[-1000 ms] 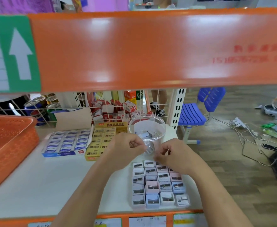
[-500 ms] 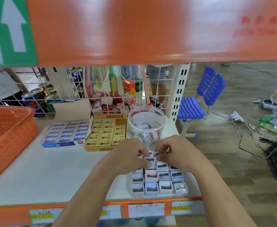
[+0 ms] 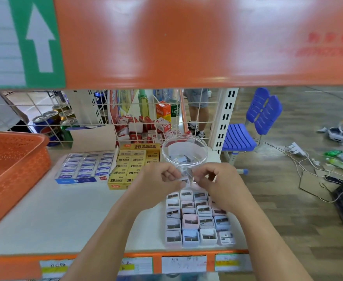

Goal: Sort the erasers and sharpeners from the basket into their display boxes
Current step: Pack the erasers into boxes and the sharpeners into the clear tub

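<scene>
Both hands meet in front of a clear round plastic jar [image 3: 184, 151], fingers curled. A small pale piece sits between the fingertips of the left hand [image 3: 158, 181] and right hand [image 3: 221, 183], but it is blurred and I cannot tell which hand pinches it, or whether either does. Below them are small boxy pastel sharpeners [image 3: 190, 222] in a tight grid on the white shelf [image 3: 65, 216]: 4 across, 5 rows visible, with the back-right part hidden by the right wrist. There are a few more in the jar, count unclear. 2 cardboard eraser boxes stand side by side: blue-white [image 3: 83, 169] and yellow "2B" [image 3: 134, 165]. 1 orange perforated plastic basket [image 3: 14, 169] is cut off at the left edge. The front price labels [image 3: 183, 263] are unreadable.
</scene>
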`<state>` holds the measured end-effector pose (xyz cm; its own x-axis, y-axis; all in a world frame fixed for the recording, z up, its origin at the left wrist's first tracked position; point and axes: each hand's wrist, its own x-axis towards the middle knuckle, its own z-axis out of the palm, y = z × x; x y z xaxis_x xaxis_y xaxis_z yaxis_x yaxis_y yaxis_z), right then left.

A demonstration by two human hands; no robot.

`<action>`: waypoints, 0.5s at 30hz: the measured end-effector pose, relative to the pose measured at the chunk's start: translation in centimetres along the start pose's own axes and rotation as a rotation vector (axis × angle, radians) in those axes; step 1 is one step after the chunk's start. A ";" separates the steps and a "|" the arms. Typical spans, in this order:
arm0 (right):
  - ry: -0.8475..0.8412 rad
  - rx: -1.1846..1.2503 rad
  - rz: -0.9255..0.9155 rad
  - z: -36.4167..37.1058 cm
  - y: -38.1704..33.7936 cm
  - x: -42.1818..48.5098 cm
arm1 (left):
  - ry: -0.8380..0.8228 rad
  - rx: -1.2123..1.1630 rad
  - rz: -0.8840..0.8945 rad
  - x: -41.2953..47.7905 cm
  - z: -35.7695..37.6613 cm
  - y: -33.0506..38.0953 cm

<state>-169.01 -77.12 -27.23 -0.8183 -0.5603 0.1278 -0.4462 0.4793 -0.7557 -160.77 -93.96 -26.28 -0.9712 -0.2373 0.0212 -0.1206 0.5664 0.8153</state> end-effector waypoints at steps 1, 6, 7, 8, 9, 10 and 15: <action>0.025 0.041 -0.006 -0.1 -0.1 0.2 | 0.032 -0.036 -0.003 0.2 -0.2 0.1; 0.207 0.253 -0.036 -0.1 -1.0 1.2 | 0.200 -0.109 -0.021 0.9 -1.3 0.2; 0.252 0.279 -0.028 0.0 -1.3 1.6 | 0.218 -0.116 -0.028 1.0 -1.4 0.2; 0.289 0.294 -0.014 0.0 -1.5 2.0 | 0.225 -0.112 -0.032 1.1 -1.5 0.3; 0.313 0.296 0.006 0.1 -1.7 2.4 | 0.228 -0.093 -0.037 1.1 -1.6 0.3; 0.329 0.282 0.029 0.2 -1.8 2.9 | 0.230 -0.067 -0.042 1.2 -1.6 0.3; 0.343 0.183 0.094 0.6 -2.2 4.8 | 0.258 0.017 -0.030 1.4 -1.8 0.6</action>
<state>-171.70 -81.29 -25.32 -0.9398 -0.2466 0.2364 -0.3171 0.3720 -0.8724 -161.87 -95.33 -24.70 -0.8829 -0.4464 0.1457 -0.1540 0.5684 0.8082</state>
